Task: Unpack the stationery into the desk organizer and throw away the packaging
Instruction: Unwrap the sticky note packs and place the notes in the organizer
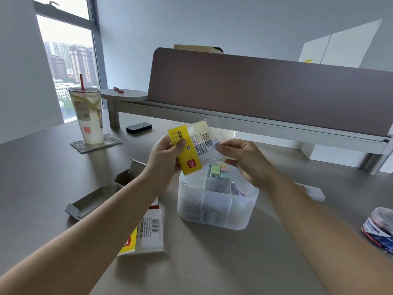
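head | sticky-note pack [189, 152] held just above organizer [214, 209] | left hand [163, 158] clamped on yellow end; right hand [240, 158] pinching clear wrap flap | risk: wrap rips abruptly, pad drops on surface beside organizer | long axis tilted; yellow end lower, toward the organizer; open end up-right, away

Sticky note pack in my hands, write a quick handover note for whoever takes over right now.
Left hand grips the sticky note pack above the desk organizer; right hand pinches its clear wrapper.
Done: coloured pads and other stationery sit in the organizer.
Left: finish unwrapping this pack, unpack the second pack and the jar, bin the open boxes.
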### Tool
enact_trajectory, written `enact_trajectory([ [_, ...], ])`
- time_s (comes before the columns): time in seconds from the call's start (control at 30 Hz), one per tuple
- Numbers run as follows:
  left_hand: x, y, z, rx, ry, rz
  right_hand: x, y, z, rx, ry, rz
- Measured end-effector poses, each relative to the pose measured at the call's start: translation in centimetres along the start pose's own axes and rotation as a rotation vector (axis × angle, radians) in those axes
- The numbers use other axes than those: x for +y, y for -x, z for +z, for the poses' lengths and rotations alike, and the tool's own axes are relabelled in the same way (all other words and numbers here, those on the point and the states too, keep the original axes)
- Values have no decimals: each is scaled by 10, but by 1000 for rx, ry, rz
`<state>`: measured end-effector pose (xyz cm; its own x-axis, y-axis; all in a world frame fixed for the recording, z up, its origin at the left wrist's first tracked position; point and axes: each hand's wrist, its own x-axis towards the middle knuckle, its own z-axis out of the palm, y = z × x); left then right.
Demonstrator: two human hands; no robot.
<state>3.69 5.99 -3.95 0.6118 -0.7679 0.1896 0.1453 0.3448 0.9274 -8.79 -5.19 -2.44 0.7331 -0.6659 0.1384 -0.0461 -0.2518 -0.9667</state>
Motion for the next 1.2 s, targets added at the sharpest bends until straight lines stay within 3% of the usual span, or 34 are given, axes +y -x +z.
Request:
enact_trajectory([
  [0.37,3,1,-5,-1,-59,21,0,-3,-1,-20,-198,60],
  [0.57,5,-1,-15,70,-62,-4,-3,0,-9,63,-110,-42],
  [0.73,5,1,-22,180,-40,-34,-4,1,-14,241,-117,-105],
  [0.97,7,6,-27,229,3,-70,-8,12,-26,42,240,-99],
  [1.2,7,2,-22,226,-35,-87,0,-2,-20,20,543,-88],
])
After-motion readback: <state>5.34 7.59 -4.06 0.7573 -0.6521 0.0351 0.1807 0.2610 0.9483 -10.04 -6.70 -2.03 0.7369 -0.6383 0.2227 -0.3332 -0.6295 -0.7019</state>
